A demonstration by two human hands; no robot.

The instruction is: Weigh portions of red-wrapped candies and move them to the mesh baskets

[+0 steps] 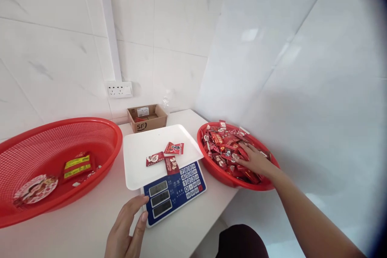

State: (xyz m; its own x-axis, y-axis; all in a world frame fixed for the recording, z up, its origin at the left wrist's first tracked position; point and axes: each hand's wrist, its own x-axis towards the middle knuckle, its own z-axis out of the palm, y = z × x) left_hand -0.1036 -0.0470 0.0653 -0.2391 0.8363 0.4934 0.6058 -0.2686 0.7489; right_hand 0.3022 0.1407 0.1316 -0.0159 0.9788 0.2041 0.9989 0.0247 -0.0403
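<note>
My right hand (pixel 255 160) reaches into a red basket (pixel 223 176) on the right, its fingers spread over a heap of small red-wrapped candies (pixel 220 139). No packet can be made out clearly in its grasp. My left hand (pixel 128 225) is by the front left corner of a blue electronic scale (pixel 178 189), thumb and forefinger apart, holding nothing. On the scale's white weighing tray (pixel 142 145) lie three wrapped candies: one red packet (pixel 174 148) at the back, a dark red one (pixel 155 159) at the left and another (pixel 171 165) near the front edge.
A larger red basket (pixel 105 129) at the left holds a red and yellow packet (pixel 77 167) and a round patterned package (pixel 36 189). Behind the tray stands an open cardboard box (pixel 151 123) near a clear bottle (pixel 166 98). Tiled walls close off the back and right of the white table (pixel 193 217).
</note>
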